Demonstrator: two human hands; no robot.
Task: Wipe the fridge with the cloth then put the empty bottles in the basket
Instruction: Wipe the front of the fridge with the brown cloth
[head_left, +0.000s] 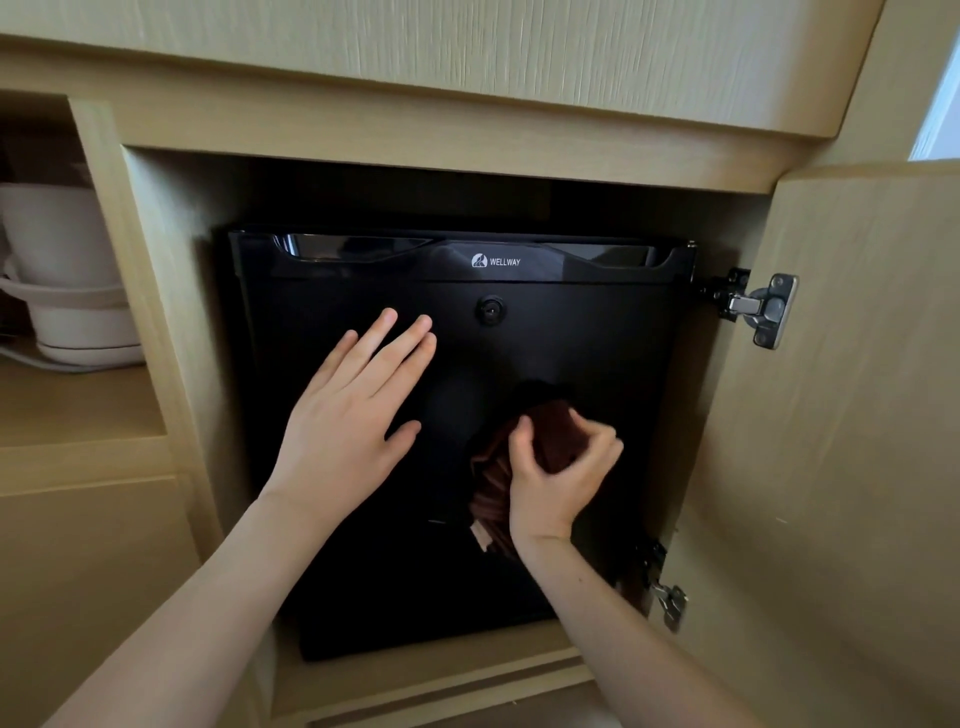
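Below the fridge lock, right hand clutches the brown cloth against the black fridge door. Left hand lies flat, empty. Wiping's on; bottles likely later.

Observed: black fridge shut inside wooden cabinet, cabinet door swung open at right; left hand flat on fridge front, fingers spread; right hand bunched around brown cloth against fridge front; white kettle on left shelf.

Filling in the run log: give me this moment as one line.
step: wiping | right hand: gripping dark brown cloth against black mini fridge door | left hand: flat on door | bottles, basket: unseen
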